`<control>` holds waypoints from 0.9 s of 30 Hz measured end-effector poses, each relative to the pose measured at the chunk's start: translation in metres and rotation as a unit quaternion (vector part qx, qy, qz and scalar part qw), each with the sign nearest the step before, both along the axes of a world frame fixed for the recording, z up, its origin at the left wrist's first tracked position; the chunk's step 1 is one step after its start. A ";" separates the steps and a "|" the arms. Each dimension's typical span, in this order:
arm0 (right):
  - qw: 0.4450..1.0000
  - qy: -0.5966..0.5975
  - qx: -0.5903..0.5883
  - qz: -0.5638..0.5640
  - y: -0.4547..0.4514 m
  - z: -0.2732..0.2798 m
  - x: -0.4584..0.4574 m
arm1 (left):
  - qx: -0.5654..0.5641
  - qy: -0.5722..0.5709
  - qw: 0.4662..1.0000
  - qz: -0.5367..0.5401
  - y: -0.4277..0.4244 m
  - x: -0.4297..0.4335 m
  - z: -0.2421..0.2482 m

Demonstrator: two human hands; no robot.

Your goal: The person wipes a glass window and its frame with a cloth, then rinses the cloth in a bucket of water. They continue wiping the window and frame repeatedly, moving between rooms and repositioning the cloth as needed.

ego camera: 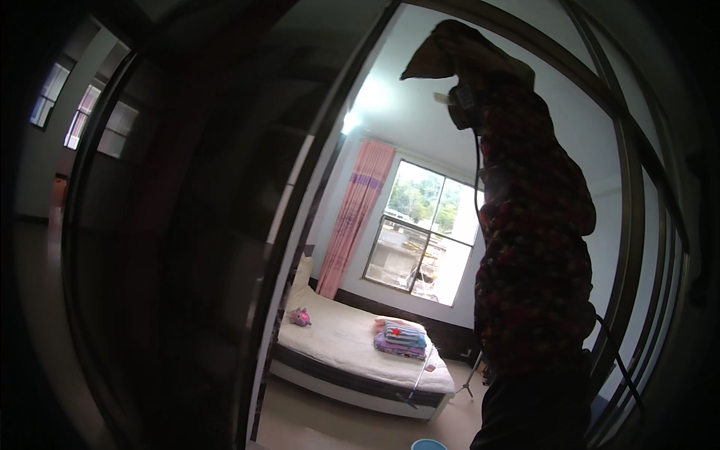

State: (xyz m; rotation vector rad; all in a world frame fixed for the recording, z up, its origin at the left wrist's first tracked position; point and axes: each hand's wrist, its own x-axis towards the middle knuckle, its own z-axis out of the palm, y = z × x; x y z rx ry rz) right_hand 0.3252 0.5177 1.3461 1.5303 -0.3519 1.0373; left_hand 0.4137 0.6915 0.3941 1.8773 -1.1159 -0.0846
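My right arm rises through the right half of the view in a dark floral sleeve, mostly in silhouette against the bright room. At the top, my right hand [488,56] grips what looks like a dark cloth [428,61], whose loose corner hangs to the left. A small dark device [462,106] sits at the wrist, and a thin cable [478,180] runs down from it along the sleeve. Shadow hides the fingers. The hand is near the upper part of a dark-framed opening [568,64]; whether it touches glass I cannot tell. My left hand is out of view.
A dark, reflective panel [185,236] fills the left side. Beyond the opening stand a bed [337,332] with folded bedding [400,336] and a plush toy [300,316], a window [424,236], and a pink curtain [360,219]. A blue basin [428,445] shows at the bottom edge.
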 end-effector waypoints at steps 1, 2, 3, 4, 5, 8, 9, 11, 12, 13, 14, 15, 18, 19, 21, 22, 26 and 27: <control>0.969 0.135 0.094 0.185 0.008 -0.012 0.019 | 0.002 0.001 1.000 -0.002 0.000 0.000 0.000; 0.911 0.224 0.142 0.316 0.017 -0.023 0.039 | 0.004 0.002 1.000 -0.003 0.001 0.000 0.000; 0.945 0.216 0.021 0.247 0.027 -0.035 0.054 | 0.004 0.003 1.000 -0.003 0.001 -0.001 0.000; 0.978 0.162 -0.060 0.121 0.037 -0.045 0.070 | 0.004 0.003 1.000 -0.004 0.002 -0.001 0.001; 0.985 0.108 -0.131 -0.029 0.042 -0.058 0.073 | 0.004 0.004 1.000 -0.004 0.003 -0.001 0.000; 0.988 0.105 -0.115 -0.014 0.044 -0.091 0.083 | 0.002 0.000 1.000 -0.007 0.004 -0.004 -0.002; 0.983 0.143 -0.039 0.112 0.039 -0.102 0.084 | 0.000 -0.001 1.000 -0.006 0.005 -0.006 -0.003; 0.922 0.188 0.104 0.321 0.036 -0.115 0.091 | -0.005 -0.006 1.000 -0.002 0.007 -0.008 -0.005; 0.897 0.201 0.123 0.375 0.034 -0.123 0.094 | -0.007 -0.010 1.000 0.000 0.007 -0.010 -0.005; 0.939 0.199 0.092 0.266 0.030 -0.133 0.091 | -0.009 -0.008 1.000 0.001 0.008 -0.011 -0.005; 0.961 0.210 -0.015 0.179 0.025 -0.147 0.084 | -0.008 -0.008 1.000 0.004 0.006 -0.011 -0.005; 0.952 0.213 -0.056 0.211 0.025 -0.165 0.085 | -0.010 0.004 1.000 -0.001 0.007 -0.012 -0.004; 0.922 0.306 0.097 0.217 0.030 -0.242 0.068 | 0.096 0.100 0.990 -0.018 0.006 -0.009 0.002; 0.884 0.326 0.219 0.253 0.035 -0.278 0.057 | 0.065 0.079 0.995 0.000 0.008 -0.009 0.005; 0.755 0.362 0.391 0.383 0.048 -0.348 0.035 | 0.011 0.038 0.999 0.028 0.011 -0.013 0.009; 0.696 0.374 0.427 0.440 0.053 -0.375 0.011 | -0.013 0.019 0.999 0.039 0.013 -0.017 0.010; 0.198 0.209 0.780 0.555 0.082 -0.460 -0.075 | -0.108 0.014 0.992 0.061 0.026 -0.037 0.011; 0.352 0.285 0.703 0.549 0.080 -0.455 -0.090 | -0.106 -0.014 0.992 0.063 0.029 -0.040 0.011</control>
